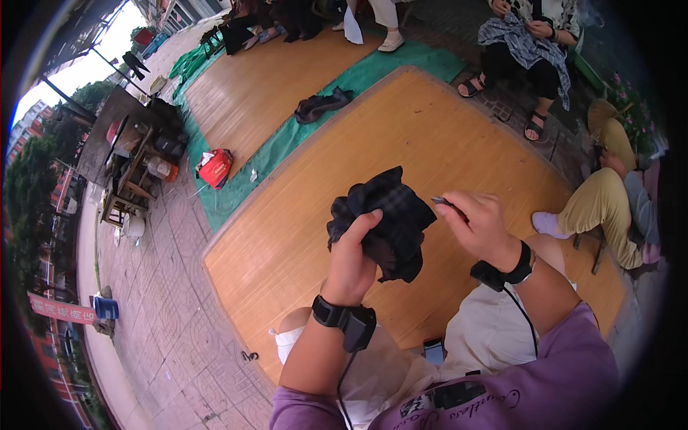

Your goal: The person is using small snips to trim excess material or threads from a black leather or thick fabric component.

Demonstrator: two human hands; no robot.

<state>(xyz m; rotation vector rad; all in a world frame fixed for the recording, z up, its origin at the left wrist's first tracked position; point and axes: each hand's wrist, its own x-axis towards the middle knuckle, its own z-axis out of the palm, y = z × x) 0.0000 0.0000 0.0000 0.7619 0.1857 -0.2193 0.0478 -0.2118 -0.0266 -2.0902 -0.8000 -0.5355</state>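
Left hand (352, 265): closed, thumb uppermost, gripping a crumpled piece of black and dark-grey checked fabric (393, 218), which is held raised above the mat, in front of the lap. Right hand (479, 223): thumb and fingers pinching a small dark slender tool (453, 206), its pointed tip just beside the fabric's right edge; exact kind too small to tell. Both wrists: black straps with box-shaped black units and cables. Between the white-trousered legs: one dark-screened phone (433, 350). Beneath: one broad orange-brown slatted mat (287, 240). Beyond its far edge: green plastic sheeting (424, 61), bearing a crumpled dark garment (322, 106) and a bright red bag (215, 168). Far right: a seated person holding a grey-blue checked garment (504, 34)
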